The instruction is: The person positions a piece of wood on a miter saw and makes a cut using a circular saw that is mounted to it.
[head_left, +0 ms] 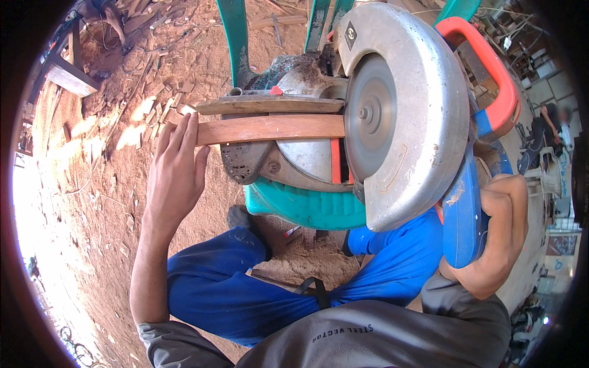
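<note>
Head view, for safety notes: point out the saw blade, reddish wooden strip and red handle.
Saw blade point(373, 130), head view: flat face.
Reddish wooden strip point(270, 129), head view: middle.
Red handle point(496, 64), head view: bar.

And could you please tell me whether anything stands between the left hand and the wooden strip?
Nothing visible does: the left hand holds the wooden strip directly by its left end, away from the blade.

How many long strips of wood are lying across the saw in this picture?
2. The reddish strip runs from the left hand to the blade; a duller brown strip lies just beyond it. The blade guard may hide others.
</note>
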Available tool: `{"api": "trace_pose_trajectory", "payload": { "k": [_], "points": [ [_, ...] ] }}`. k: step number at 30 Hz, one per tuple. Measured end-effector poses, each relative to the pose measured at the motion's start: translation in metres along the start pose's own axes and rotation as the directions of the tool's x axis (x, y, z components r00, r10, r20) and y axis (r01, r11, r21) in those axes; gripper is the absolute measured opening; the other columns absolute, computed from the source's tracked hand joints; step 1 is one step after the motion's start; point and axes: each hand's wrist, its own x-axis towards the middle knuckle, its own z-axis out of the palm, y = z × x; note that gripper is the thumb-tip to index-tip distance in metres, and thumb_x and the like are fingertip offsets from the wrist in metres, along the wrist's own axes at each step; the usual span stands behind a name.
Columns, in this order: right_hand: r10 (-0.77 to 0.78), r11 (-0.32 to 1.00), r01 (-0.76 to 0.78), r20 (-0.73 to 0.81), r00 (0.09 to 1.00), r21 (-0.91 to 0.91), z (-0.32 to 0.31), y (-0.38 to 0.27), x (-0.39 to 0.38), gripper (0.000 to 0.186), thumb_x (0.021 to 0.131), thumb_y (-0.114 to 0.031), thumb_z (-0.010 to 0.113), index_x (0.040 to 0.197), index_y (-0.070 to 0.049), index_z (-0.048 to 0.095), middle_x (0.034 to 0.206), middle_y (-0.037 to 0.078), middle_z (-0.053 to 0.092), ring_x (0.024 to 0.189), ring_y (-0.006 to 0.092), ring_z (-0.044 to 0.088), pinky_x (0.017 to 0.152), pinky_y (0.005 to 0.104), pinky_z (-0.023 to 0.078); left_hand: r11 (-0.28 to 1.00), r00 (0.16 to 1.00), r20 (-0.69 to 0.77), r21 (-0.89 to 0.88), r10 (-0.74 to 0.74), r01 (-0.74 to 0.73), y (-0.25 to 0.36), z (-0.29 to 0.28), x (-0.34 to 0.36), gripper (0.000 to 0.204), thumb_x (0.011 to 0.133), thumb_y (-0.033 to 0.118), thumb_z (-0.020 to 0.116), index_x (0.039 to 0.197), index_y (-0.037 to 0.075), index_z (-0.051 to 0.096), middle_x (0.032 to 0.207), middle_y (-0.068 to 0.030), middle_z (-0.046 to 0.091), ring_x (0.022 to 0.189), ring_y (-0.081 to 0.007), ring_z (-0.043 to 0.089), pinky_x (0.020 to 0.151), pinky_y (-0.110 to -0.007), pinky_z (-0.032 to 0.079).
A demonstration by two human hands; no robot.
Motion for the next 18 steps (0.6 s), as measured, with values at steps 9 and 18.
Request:
{"api": "trace_pose_trajectory", "payload": {
  "k": [9, 18],
  "points": [
    [-0.004, 1.000, 0.004, 0.000, 1.000, -0.012, 0.0006, -0.0002, -0.0005, 0.033, 0.064, -0.006, 0.080, 0.088, -0.001, 0.057, 0.084, 0.013, 0.051, 0.075, 0.0330, 0.058, 0.064, 0.0450, 0.048, 1.000, 1.000, -0.005, 0.005, -0.003, 0.003, -0.0003, 0.0020, -0.0013, 0.053, 0.105, 0.018, 0.056, 0.153, -0.002, 0.044, 0.151, -0.0240, 0.052, 0.141, -0.0484, 0.044, 0.117, -0.054, 0.039],
    [-0.017, 1.000, 0.017, -0.016, 1.000, -0.006, 0.0019, 0.0014, -0.0001, 0.033, 0.065, -0.006, 0.080, 0.087, -0.001, 0.057, 0.083, 0.013, 0.050, 0.074, 0.0330, 0.058, 0.062, 0.0444, 0.046, 0.999, 1.000, -0.016, -0.039, 0.005, -0.006, -0.0019, 0.0019, -0.0030, 0.054, 0.104, 0.017, 0.058, 0.154, -0.001, 0.044, 0.151, -0.0242, 0.053, 0.140, -0.0496, 0.045, 0.115, -0.055, 0.039]
  ]
}}
